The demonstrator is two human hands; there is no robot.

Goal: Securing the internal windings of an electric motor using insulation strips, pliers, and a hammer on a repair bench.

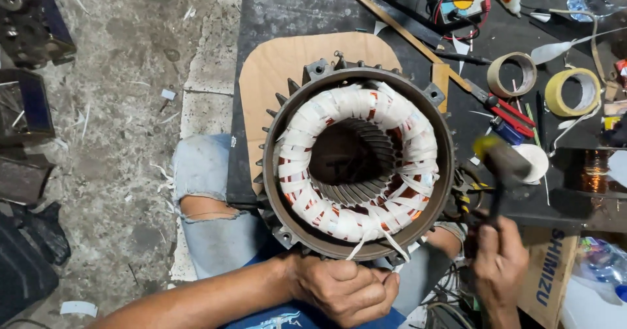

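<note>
white-taped copper windings (356, 152) fill the stator housing (444, 172) at the table (294, 9) edge, left hand (343, 288) pinching a tape tail (362, 244), right hand (499, 263) fisted round a mallet (501, 162)

A dull, rusted metal motor housing (358, 162) holds copper windings (356, 162) bound in matt white cloth tape; the ridged core inside looks dark steel. Beneath it lies a smooth sheet of tan cardboard (281, 67) on a scuffed black tabletop (294, 9). The right hand (499, 267) grips a hammer (499, 165) with a matt, worn head (blurred). Nearby, paper masking-tape rolls (543, 84), red plastic-handled pliers (506, 110) and glossy copper wire (594, 171). The concrete floor (124, 107) is rough; the jeans (209, 205) are frayed denim.
</note>
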